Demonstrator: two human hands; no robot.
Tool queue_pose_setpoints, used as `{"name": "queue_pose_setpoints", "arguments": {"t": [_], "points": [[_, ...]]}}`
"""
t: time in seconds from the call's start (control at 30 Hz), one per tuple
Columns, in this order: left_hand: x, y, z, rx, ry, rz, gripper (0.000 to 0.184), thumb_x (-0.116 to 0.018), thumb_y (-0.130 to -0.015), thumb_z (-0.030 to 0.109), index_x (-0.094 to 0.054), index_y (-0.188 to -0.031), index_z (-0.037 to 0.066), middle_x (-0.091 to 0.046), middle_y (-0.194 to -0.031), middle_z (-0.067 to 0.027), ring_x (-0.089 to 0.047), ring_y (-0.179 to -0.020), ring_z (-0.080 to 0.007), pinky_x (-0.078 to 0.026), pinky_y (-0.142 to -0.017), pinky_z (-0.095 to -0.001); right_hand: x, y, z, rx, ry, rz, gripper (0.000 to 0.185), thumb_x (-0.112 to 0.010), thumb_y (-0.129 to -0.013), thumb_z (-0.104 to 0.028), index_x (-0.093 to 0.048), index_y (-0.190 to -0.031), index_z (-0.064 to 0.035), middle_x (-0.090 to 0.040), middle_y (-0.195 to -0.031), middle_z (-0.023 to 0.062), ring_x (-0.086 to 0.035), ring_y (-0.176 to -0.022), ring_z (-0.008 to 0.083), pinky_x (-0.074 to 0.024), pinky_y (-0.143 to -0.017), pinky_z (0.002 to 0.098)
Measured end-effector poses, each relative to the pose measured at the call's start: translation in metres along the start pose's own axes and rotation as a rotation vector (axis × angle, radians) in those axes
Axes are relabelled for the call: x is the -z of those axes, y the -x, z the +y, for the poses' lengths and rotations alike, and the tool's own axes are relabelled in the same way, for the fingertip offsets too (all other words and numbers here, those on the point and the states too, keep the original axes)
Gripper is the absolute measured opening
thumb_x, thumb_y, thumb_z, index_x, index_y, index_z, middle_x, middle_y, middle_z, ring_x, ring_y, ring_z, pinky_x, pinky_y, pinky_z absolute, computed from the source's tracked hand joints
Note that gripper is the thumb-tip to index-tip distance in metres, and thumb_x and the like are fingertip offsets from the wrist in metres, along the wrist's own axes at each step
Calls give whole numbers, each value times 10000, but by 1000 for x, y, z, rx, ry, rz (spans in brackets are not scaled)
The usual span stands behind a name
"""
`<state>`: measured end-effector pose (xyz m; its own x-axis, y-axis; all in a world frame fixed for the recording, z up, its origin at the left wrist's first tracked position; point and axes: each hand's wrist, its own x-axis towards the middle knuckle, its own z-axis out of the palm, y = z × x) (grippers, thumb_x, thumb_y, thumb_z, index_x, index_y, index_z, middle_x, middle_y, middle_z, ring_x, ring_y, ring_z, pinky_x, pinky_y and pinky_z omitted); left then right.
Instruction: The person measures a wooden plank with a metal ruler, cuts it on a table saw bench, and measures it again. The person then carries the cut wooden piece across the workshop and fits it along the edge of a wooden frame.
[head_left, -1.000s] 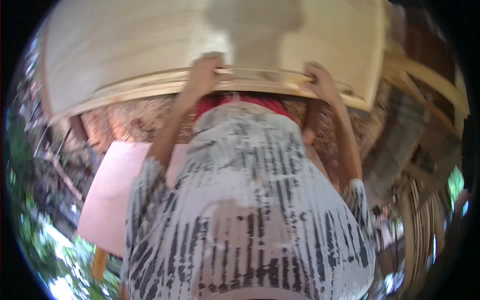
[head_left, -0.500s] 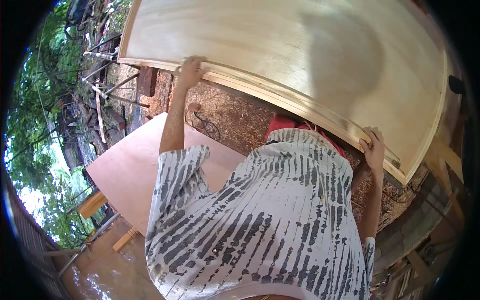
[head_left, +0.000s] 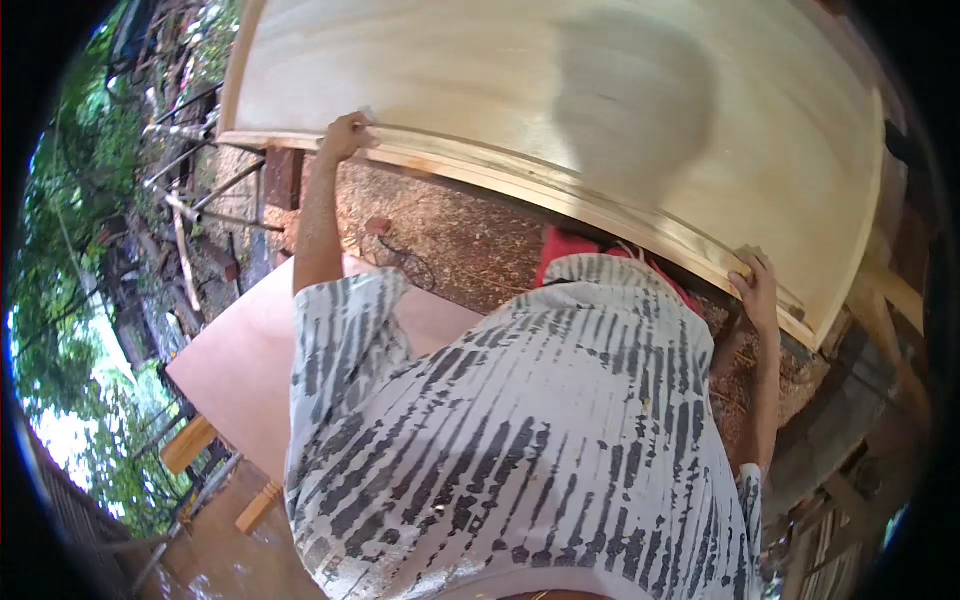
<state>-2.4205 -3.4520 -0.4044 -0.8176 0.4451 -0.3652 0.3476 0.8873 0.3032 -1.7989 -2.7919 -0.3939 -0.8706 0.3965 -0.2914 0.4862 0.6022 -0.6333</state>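
Observation:
A large pale plywood panel with a raised wooden border lies in front of me. Along its near edge runs a long, thin wooden strip. My left hand is closed around the strip's left end, fingers curled over the edge. Near the right corner, my right hand pinches the same strip, thumb on the near side. Whether the strip rests flat on the border along its whole length I cannot tell.
A pinkish board lies low on my left. Wood shavings cover the ground beneath the panel, with a cable and a small reddish block. Wooden poles stand to the left, and beams at the right.
My left hand has shifted left along the panel's near edge. My right hand stays near the right corner. The head shadow on the panel has moved left, as the view has shifted slightly.

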Motion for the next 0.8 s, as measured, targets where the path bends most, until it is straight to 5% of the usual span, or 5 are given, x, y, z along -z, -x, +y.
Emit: {"name": "queue_pose_setpoints", "arguments": {"t": [0.37, 0.43, 0.53, 0.6, 0.8], "points": [[-24, 50, 10, -121, 471, 410, 301, -830, -858, 243, -700, -977, -1, -689, -962, -65, -564, -837, -152, -492, -765, -321, 1, 5, -23, 68, 234, 181, 622, -784, -857, -315, -565, -1383, -67, -616, -1273, 215, -551, -1243, 425, -431, -1073, 493], [-13, 61, 43, 234, 348, 433, 295, -837, -860, 242, -661, -841, 6, -659, -790, -54, -557, -753, -139, -487, -694, -317, 17, 6, -51, -71, -192, 122, 603, -793, -846, -339, -594, -1350, -74, -611, -1284, 211, -551, -1251, 415, -428, -1080, 485], [-32, 59, 43, 36, 483, 399, 535, -831, -865, 234, -565, -1268, 4, -665, -957, -83, -610, -877, -204, -519, -824, -349, 4, 16, -30, 179, 225, 165, 568, -804, -829, -378, -629, -1285, -89, -605, -1241, 158, -548, -1209, 364, -432, -1054, 463], [-32, 47, 52, 155, -199, 377, 755, -786, -840, 461, -534, -1400, 22, -687, -1199, -208, -644, -1104, -336, -505, -951, -399, 5, 13, -47, 127, 227, 215, 543, -799, -819, -403, -646, -1241, -98, -599, -1203, 126, -528, -1203, 337, -427, -1044, 460], [-40, 8, 19, 136, 360, 269, 430, -799, -849, 290, -682, -1072, -58, -734, -907, -154, -652, -792, -249, -531, -761, -405, -15, 12, -17, 158, 290, 258, 507, -765, -826, -482, -671, -1193, -144, -580, -1281, 90, -473, -1293, 334, -362, -1076, 543]]}}
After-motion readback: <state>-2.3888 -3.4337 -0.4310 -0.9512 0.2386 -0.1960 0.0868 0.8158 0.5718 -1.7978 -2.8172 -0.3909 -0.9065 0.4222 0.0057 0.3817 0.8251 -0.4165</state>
